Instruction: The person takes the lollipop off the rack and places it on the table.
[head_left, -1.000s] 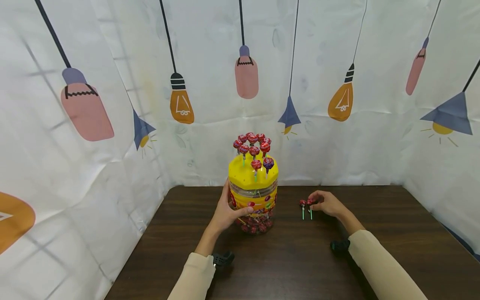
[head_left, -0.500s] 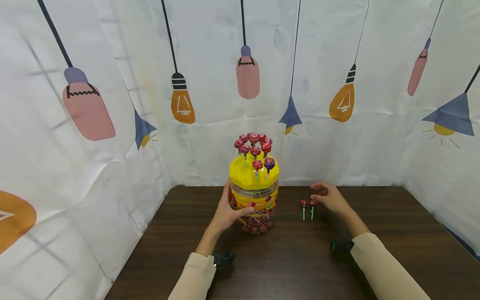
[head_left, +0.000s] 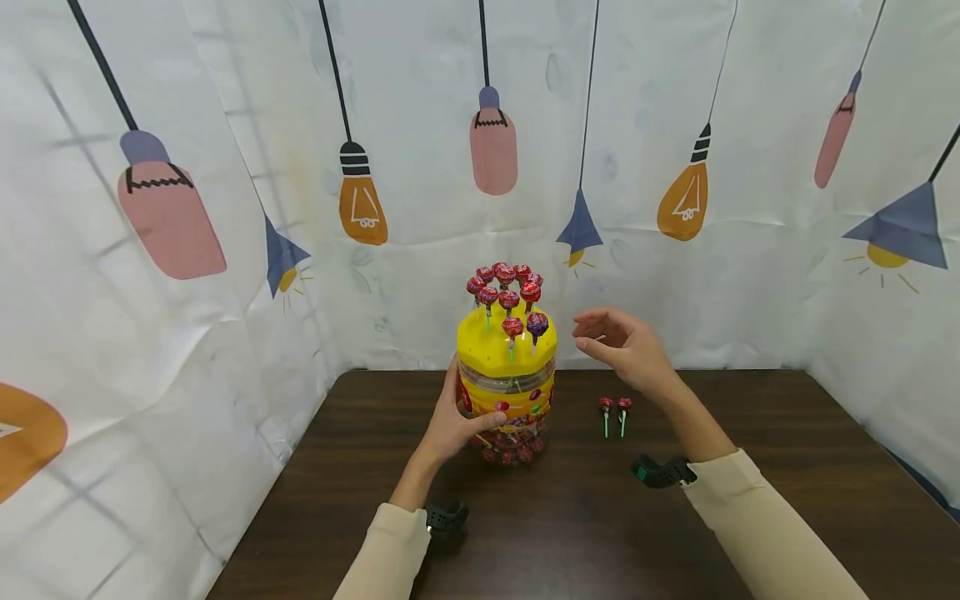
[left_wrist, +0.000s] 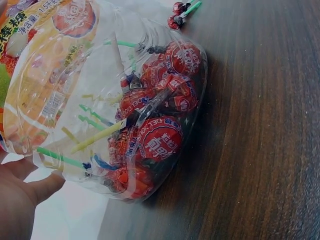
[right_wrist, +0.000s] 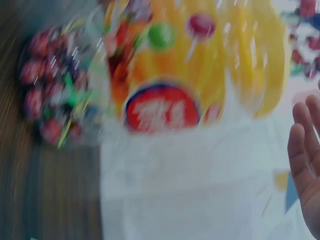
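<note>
My left hand (head_left: 452,427) grips the side of a clear plastic jar (head_left: 501,402), thumb across its front label. Wrapped lollipops (left_wrist: 162,137) lie inside the jar's bottom, their sticks pointing several ways. On top is a yellow lid (head_left: 483,360), with several red lollipops (head_left: 509,301) and a purple one (head_left: 537,325) standing upright in it. My right hand (head_left: 628,348) is raised just right of the lid, fingers loosely bent, with no object showing in it. In the blurred right wrist view its fingers (right_wrist: 298,150) appear at the right edge, apart from the jar.
Two red lollipops, one on the left (head_left: 605,406) and one on the right (head_left: 624,406), lie side by side on the dark wooden table (head_left: 570,517), right of the jar. A white curtain (head_left: 420,308) printed with lamps hangs behind the table.
My right hand has let go of the right-hand lollipop on the table, then risen and moved left toward the lid. The left hand and jar have stayed in place.
</note>
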